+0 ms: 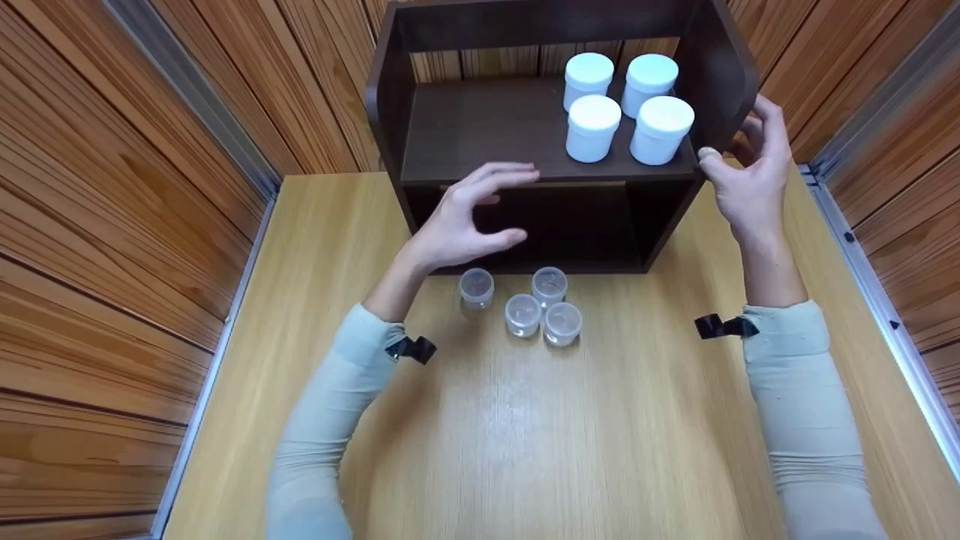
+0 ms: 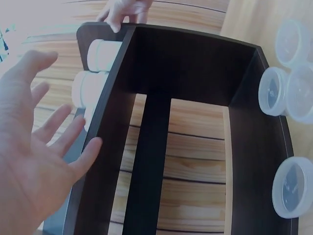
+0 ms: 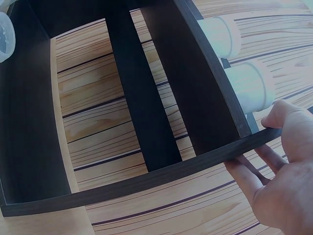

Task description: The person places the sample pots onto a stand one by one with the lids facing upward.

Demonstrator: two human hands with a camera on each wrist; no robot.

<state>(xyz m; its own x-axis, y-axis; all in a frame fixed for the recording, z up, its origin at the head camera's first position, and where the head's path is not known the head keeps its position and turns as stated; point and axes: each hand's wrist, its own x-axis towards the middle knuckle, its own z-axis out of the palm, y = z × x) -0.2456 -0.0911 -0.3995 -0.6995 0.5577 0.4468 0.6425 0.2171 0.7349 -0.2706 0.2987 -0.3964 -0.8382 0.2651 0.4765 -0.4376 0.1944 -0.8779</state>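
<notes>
A dark brown two-tier shelf stands at the back of the table. My right hand holds the edge of its right side panel, thumb on the inner side and fingers on the outer side, as the right wrist view shows the hand. Several white lidded jars stand at the right of the upper tier, close to that panel. My left hand hovers in front of the shelf's left half, fingers spread and thumb apart, with nothing in it. In the left wrist view its fingers are loosely extended.
Several small clear lidded cups stand on the wooden table just in front of the shelf, one apart at the left. Wood-panelled walls with metal strips enclose the table on the left, back and right.
</notes>
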